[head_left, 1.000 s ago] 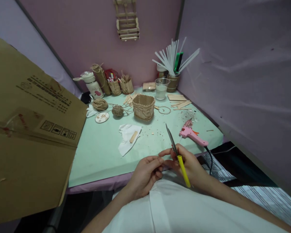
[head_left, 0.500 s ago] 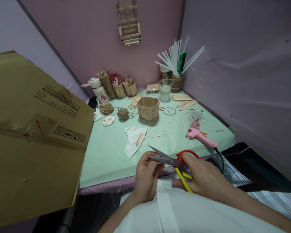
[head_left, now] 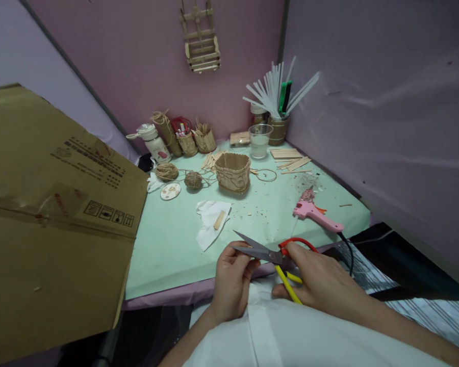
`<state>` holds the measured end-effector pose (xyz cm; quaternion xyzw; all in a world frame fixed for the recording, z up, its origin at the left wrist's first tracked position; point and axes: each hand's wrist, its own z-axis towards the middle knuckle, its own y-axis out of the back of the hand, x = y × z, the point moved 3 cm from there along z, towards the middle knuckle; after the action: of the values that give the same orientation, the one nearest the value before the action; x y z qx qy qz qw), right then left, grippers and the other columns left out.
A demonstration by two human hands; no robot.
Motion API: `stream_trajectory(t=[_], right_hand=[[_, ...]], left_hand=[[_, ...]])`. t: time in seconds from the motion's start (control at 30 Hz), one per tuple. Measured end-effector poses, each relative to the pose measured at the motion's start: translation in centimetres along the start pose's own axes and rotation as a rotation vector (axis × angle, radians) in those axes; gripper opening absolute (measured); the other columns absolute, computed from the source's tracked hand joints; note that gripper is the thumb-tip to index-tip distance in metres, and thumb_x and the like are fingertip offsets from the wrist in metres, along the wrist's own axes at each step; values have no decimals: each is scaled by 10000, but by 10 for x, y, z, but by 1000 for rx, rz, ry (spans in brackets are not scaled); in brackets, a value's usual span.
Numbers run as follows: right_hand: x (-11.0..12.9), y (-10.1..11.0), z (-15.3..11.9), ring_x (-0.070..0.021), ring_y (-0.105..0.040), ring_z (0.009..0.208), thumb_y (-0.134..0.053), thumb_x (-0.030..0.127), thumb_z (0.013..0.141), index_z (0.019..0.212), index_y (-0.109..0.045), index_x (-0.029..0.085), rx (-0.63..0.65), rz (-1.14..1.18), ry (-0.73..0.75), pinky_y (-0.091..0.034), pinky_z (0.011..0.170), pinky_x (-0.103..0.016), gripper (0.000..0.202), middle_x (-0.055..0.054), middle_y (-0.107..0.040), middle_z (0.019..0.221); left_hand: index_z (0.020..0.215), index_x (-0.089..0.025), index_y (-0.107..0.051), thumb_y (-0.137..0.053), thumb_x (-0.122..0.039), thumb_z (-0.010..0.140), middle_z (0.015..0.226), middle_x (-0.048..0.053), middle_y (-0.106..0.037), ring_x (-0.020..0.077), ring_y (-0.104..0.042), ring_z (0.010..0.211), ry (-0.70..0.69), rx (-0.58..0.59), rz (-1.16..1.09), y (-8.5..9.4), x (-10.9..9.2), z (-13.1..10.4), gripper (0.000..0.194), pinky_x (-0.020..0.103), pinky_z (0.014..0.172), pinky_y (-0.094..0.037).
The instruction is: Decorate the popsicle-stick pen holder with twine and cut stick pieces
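My right hand (head_left: 313, 272) grips scissors (head_left: 270, 255) with one red and one yellow handle, their blades parted and pointing left. Beside the blades, at the table's front edge, my left hand (head_left: 233, 278) has its fingers pinched together; what they hold is too small to make out. Beyond my hands, a white tissue (head_left: 206, 232) lies on the table with a short piece of wood (head_left: 219, 219) on it. A woven-looking basket (head_left: 233, 173) stands upright farther back. To the right lies a pink glue gun (head_left: 316, 214).
A large cardboard box (head_left: 61, 219) stands at the left. Twine balls (head_left: 193, 180), a round white lid (head_left: 170, 191), a bottle (head_left: 155, 142) and a plastic cup (head_left: 259, 141) are on the green table (head_left: 164, 255). Wooden sticks (head_left: 286, 154) lie at the back right.
The view has shifted very slightly. My hands and the scissors hold nearly the same pose, with the blades still parted.
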<state>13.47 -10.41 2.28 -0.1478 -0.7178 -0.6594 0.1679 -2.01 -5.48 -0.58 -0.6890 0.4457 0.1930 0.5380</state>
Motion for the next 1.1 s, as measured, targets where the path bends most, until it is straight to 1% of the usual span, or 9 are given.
stream_trajectory(t=[0.23,0.33,0.43,0.6,0.7,0.8,0.9,1.0,1.1], right_hand=[[-1,-1,-1,-222,-617,614,-698,523,612,828,-449,233,-28,15,17,-297,488,-254,439,-12,-637,711],[-1,-1,-2,-222,-625,620,-656,505,672,838,-445,232,-21,-1,21,-294,488,-255,383,-20,-649,729],[0,-2,-1,-237,-639,630,-584,500,740,835,-433,234,14,-52,13,-271,478,-259,320,-32,-665,742],[-2,-5,0,-263,-647,621,-548,512,772,846,-432,232,45,-107,-8,-245,473,-260,313,-33,-665,700],[-6,-6,0,-257,-642,612,-550,489,785,848,-434,230,55,-70,-21,-262,480,-258,290,-25,-653,674],[-9,-5,0,-216,-626,613,-562,450,792,834,-429,237,86,76,-33,-302,494,-249,255,-9,-650,698],[-11,-1,0,-186,-604,620,-604,414,765,855,-435,242,94,174,-66,-328,512,-240,257,9,-644,723],[-12,3,0,-200,-603,655,-672,468,692,874,-449,239,61,102,-62,-327,522,-248,368,1,-640,785],[-11,4,-1,-200,-604,680,-673,506,686,855,-454,230,49,62,-3,-337,540,-255,391,-8,-633,826]], left_hand=[[697,-177,-608,-728,-210,638,709,-30,-605,90,-557,691,-6,3,-3,1,1,0,138,198,623,-456],[695,-177,-613,-731,-205,636,714,-29,-612,90,-564,701,-4,5,-11,1,2,1,135,199,635,-458],[692,-175,-618,-734,-212,637,716,-26,-618,91,-569,709,6,-5,-6,1,2,1,134,200,644,-460],[687,-168,-628,-736,-207,642,700,-26,-613,80,-557,674,23,13,-12,0,2,0,123,186,618,-454],[703,-164,-645,-730,-195,655,681,-25,-609,68,-548,635,33,43,-6,-1,2,0,104,182,609,-451],[715,-159,-648,-721,-200,675,692,-13,-619,69,-559,639,41,55,5,0,3,0,93,181,612,-454],[717,-155,-641,-711,-219,692,717,1,-632,76,-574,664,42,51,21,0,3,1,98,181,623,-459],[724,-157,-641,-714,-218,685,699,-3,-624,80,-575,654,24,49,29,0,2,0,103,187,621,-464],[704,-164,-635,-717,-204,669,691,-16,-614,79,-570,652,-22,39,36,-1,0,0,98,182,612,-464]])
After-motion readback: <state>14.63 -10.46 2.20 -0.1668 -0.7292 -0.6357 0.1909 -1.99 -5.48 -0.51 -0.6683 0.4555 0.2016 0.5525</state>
